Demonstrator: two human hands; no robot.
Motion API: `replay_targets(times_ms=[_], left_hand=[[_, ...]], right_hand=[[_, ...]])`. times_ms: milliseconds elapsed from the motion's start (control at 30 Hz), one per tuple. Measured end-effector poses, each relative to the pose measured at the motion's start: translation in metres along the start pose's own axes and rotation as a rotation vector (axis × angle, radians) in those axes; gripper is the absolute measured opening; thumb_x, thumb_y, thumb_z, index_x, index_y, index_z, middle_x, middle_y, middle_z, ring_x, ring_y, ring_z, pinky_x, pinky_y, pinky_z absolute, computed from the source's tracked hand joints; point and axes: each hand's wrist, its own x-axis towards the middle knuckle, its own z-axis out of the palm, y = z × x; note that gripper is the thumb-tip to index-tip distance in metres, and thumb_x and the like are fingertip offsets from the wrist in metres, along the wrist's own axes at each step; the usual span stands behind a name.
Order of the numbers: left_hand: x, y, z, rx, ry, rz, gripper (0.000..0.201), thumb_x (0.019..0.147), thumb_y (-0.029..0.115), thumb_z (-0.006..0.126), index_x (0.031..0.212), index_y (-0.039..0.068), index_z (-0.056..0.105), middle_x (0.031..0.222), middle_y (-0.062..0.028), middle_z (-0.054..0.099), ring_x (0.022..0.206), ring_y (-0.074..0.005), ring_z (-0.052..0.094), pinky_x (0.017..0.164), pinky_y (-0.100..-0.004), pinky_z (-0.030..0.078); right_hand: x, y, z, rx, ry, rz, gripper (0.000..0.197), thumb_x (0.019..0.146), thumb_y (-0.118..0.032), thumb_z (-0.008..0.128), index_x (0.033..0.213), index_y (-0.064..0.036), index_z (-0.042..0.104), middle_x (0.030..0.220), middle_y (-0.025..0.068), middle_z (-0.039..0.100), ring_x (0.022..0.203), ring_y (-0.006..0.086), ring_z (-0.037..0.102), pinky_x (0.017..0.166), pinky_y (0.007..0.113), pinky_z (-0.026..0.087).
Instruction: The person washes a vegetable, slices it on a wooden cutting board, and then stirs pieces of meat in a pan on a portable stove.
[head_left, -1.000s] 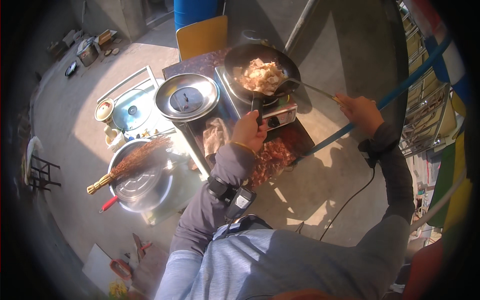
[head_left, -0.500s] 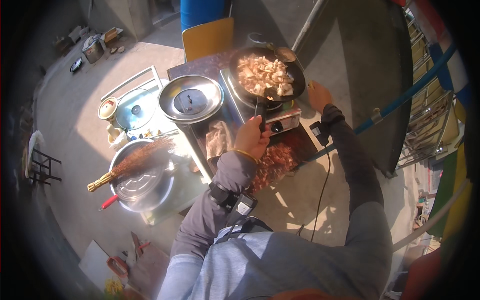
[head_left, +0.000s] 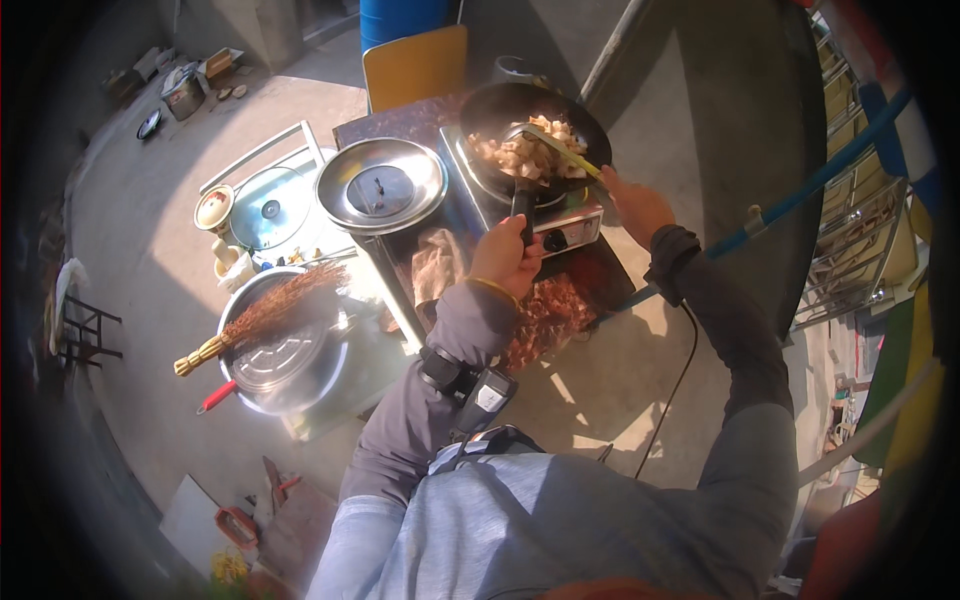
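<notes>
My left hand [head_left: 507, 257] is wrapped round the dark handle [head_left: 522, 208] of a black frying pan [head_left: 590, 125]. The pan sits on a portable gas stove [head_left: 568, 232] with a round black knob. Pale chunks of food [head_left: 520, 158] are gathered in the pan's near and middle part. At the pan's right rim, my right hand [head_left: 637, 205] is closed on the yellow handle of a cooking spatula [head_left: 572, 155]. The spatula's head reaches in over the food; its exact shape is hard to make out.
Left of the stove stands a steel basin [head_left: 400, 215], with a brown cloth [head_left: 437, 265] below it. A small broom [head_left: 265, 325] lies across a lidded pot [head_left: 300, 385]. Beyond are a glass lid [head_left: 270, 222] and a yellow board [head_left: 415, 72]. A blue pipe [head_left: 790, 205] slants at right.
My right hand has moved left and the spatula head has swung from the pan's far right edge into the food. The chunks have been pushed together. My left hand stays on the pan handle.
</notes>
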Motion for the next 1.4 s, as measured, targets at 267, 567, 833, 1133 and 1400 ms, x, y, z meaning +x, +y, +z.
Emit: replay_targets(times_ms=[267, 567, 833, 1133, 1400], left_hand=[[0.000, 0.005, -0.002, -0.020, -0.005, -0.054, 0.007, 0.091, 0.012, 0.045, 0.095, 0.008, 0.041, 0.077, -0.0096, 0.044, 0.052, -0.0123, 0.039, 0.040, -0.0211, 0.029], [0.002, 0.001, -0.004, 0.014, -0.039, -0.040, 0.006, 0.092, 0.013, 0.044, 0.095, 0.009, 0.042, 0.075, -0.0082, 0.043, 0.052, -0.0120, 0.039, 0.040, -0.0207, 0.027], [0.004, 0.000, -0.009, 0.013, -0.053, -0.020, 0.006, 0.092, 0.014, 0.045, 0.094, 0.010, 0.041, 0.075, -0.0081, 0.045, 0.054, -0.0127, 0.040, 0.041, -0.0209, 0.029], [0.003, 0.006, -0.007, -0.027, -0.046, -0.033, 0.007, 0.093, 0.013, 0.045, 0.096, 0.010, 0.040, 0.077, -0.0090, 0.045, 0.055, -0.0130, 0.041, 0.042, -0.0206, 0.029], [0.006, 0.009, -0.010, -0.048, -0.045, -0.079, 0.013, 0.094, 0.016, 0.047, 0.099, 0.005, 0.040, 0.080, -0.0111, 0.046, 0.057, -0.0140, 0.042, 0.043, -0.0216, 0.031]], right_hand=[[-0.037, 0.024, -0.095, 0.504, -0.051, 0.032, 0.038, 0.089, -0.017, 0.053, 0.125, -0.0049, 0.053, 0.085, 0.0187, 0.063, 0.072, 0.0255, 0.059, 0.068, 0.032, 0.046], [0.010, -0.018, -0.009, 0.354, -0.030, -0.034, 0.032, 0.089, -0.019, 0.050, 0.116, -0.0036, 0.055, 0.090, 0.0240, 0.062, 0.082, 0.0390, 0.059, 0.074, 0.041, 0.047], [0.061, -0.044, 0.007, 0.392, 0.078, 0.119, 0.032, 0.085, -0.019, 0.051, 0.114, -0.0048, 0.052, 0.092, 0.0246, 0.062, 0.088, 0.0419, 0.058, 0.076, 0.048, 0.046], [0.016, -0.002, 0.005, -0.148, 0.001, -0.028, 0.052, 0.087, -0.011, 0.045, 0.137, -0.0149, 0.032, 0.080, 0.0221, 0.061, 0.076, 0.0367, 0.062, 0.066, 0.045, 0.049], [-0.044, 0.050, -0.092, -0.126, 0.114, 0.097, 0.045, 0.087, -0.018, 0.050, 0.132, -0.0206, 0.044, 0.083, 0.0171, 0.063, 0.073, 0.0346, 0.061, 0.065, 0.044, 0.048]])
